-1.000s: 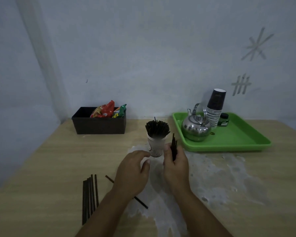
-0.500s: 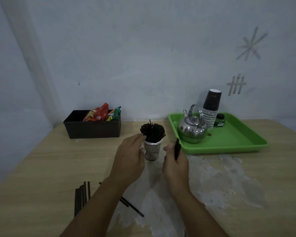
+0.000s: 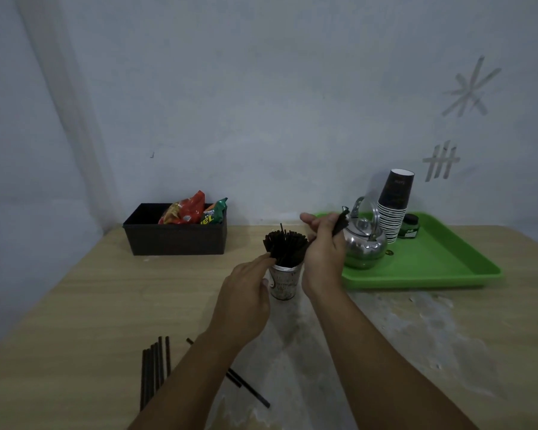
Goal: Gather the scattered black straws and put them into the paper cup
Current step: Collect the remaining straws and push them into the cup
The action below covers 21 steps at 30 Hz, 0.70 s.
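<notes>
2 hands flank the paper cup (image 3: pixel 284 282): right hand (image 3: pixel 323 243) gripping straws (image 3: pixel 339 224), left hand (image 3: pixel 246 293) seemingly loose, kettle (image 3: pixel 365 243) behind.

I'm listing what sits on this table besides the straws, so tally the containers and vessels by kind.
Paper cup holding straws: 1
Stack of paper cups: 1
Metal kettle: 1
Green tray: 1
Black box with snack packets: 1
Small dark jar: 1
Total: 6
</notes>
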Available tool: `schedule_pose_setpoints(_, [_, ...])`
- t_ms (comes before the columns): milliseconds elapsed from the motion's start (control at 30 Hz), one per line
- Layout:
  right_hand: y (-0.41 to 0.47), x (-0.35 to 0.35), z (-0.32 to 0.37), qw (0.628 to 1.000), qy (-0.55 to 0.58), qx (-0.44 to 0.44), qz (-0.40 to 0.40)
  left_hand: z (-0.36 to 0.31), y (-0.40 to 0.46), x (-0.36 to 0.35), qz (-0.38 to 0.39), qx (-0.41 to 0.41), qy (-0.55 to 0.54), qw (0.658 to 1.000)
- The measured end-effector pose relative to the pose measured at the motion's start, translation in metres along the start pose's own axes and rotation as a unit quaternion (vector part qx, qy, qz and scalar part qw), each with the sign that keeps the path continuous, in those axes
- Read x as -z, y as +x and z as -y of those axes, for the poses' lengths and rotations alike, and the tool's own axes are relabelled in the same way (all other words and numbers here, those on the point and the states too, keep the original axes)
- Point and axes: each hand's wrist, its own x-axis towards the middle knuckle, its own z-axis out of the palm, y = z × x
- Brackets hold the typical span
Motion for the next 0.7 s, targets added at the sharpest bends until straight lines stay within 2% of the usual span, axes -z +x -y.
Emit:
schedule_pose_setpoints(200, [0.004,-0.003,-0.015,0.992,-0.1,0.019,0.074,0.003,-0.001,-0.002,0.0,0.019,-0.015,1.0])
schedule_pose_setpoints(333, [0.0,0.012,-0.029,0.968,-0.197,0.055,0.143,0.007,-0.001,-0.004,0.007,0.027,-0.016,0.999])
schedule_pose_setpoints(500, [0.002,0.019,-0.03,0.952,-0.261,0.058,0.149,0.005,-0.002,-0.003,0.011,0.026,-0.021,0.999])
schedule_pose_setpoints(600, [-0.003,0.025,-0.019,0.948,-0.264,0.126,0.123,0.004,-0.003,-0.003,0.014,0.026,-0.029,0.999])
schedule_pose_setpoints(700, [-0.003,0.028,-0.016,0.913,-0.32,0.207,0.142,0.003,-0.004,-0.003,0.013,0.029,-0.032,0.999])
